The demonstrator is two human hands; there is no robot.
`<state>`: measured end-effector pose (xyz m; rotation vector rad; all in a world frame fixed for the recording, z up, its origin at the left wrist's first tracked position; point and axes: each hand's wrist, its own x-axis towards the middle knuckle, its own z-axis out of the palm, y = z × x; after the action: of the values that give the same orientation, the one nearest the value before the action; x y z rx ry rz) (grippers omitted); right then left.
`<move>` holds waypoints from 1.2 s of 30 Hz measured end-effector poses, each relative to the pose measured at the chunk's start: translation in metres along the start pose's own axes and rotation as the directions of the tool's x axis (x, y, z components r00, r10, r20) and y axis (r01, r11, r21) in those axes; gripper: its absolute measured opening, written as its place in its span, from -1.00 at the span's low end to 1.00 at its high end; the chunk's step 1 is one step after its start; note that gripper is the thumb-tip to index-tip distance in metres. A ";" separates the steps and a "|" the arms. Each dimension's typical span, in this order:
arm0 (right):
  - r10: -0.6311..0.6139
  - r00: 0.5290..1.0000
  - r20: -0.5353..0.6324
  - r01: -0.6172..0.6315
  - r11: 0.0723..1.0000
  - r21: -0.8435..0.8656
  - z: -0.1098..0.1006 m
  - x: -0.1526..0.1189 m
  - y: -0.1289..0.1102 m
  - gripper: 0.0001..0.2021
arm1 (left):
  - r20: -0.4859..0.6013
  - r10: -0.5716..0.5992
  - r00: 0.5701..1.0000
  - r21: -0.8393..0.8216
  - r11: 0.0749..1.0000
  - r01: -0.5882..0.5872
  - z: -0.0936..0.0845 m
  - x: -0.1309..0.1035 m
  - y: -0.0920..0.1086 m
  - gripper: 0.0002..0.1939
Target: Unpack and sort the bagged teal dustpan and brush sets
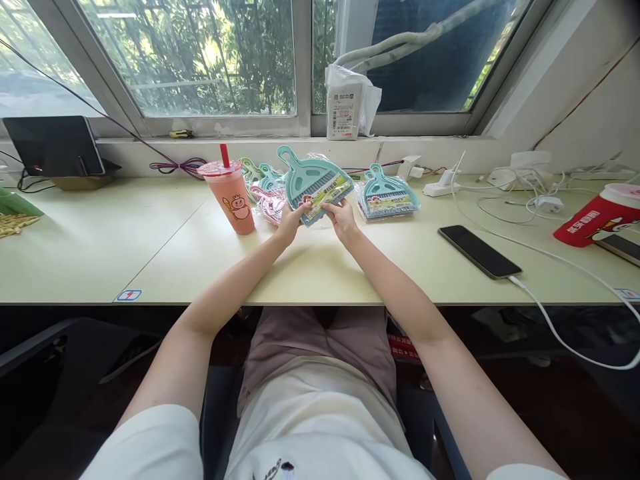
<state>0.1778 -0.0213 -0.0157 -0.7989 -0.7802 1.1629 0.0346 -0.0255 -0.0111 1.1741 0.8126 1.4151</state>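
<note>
A teal mini dustpan-and-brush set [311, 179] with a printed label along its lower edge is raised above the desk, tilted. My left hand [293, 223] grips its lower left corner, and my right hand [343, 219] pinches the lower right of the label side. Behind the held set, on the left, lie pink [271, 202] and green [251, 172] sets in clear wrap, partly hidden. To the right, another wrapped teal set [389, 193] lies flat on the desk, apart from my hands.
Left of my hands stands a pink drink cup [230, 193] with a red straw. A phone [480, 251] on a white cable lies at right, near a red cup [597, 217]. A power strip [443, 184], a tablet [55, 147] and a box [343, 110] line the back.
</note>
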 end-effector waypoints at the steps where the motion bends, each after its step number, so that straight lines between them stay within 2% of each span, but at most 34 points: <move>1: -0.003 1.000 0.004 0.003 1.000 -0.003 -0.001 0.002 0.001 -0.58 | 0.012 0.008 1.000 0.001 1.000 -0.008 0.000 0.000 0.000 -0.35; 5: 0.004 1.000 0.006 -0.004 1.000 -0.002 -0.003 0.005 0.004 -0.58 | 0.044 0.021 0.999 -0.004 1.000 -0.021 -0.002 0.001 -0.003 -0.33; 13: 0.006 1.000 -0.031 -0.006 1.000 0.002 -0.001 0.004 0.004 -0.49 | 0.029 0.032 0.999 0.007 0.999 -0.032 -0.001 0.001 -0.005 -0.35; 18: -0.005 1.000 -0.002 0.005 0.999 -0.049 -0.003 0.007 0.004 -0.42 | 0.033 0.040 0.999 -0.004 0.999 -0.040 0.000 0.000 -0.004 -0.36; 23: 0.022 1.000 0.004 -0.022 0.995 -0.092 -0.005 0.010 0.001 -0.48 | 0.020 0.013 1.000 0.005 1.000 -0.013 -0.001 0.002 -0.006 -0.39; 30: 0.042 0.999 -0.014 -0.043 0.995 -0.087 -0.008 0.013 0.000 -0.55 | 0.063 0.027 0.998 0.008 1.000 -0.028 -0.002 0.001 -0.008 -0.34; 36: 0.024 1.000 0.021 -0.023 0.998 -0.051 -0.011 0.016 -0.001 -0.52 | 0.069 0.012 0.998 0.005 1.000 -0.013 0.000 -0.002 -0.005 -0.33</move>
<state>0.1909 -0.0076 -0.0190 -0.8410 -0.8229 1.1776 0.0362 -0.0266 -0.0164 1.2273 0.7632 1.3759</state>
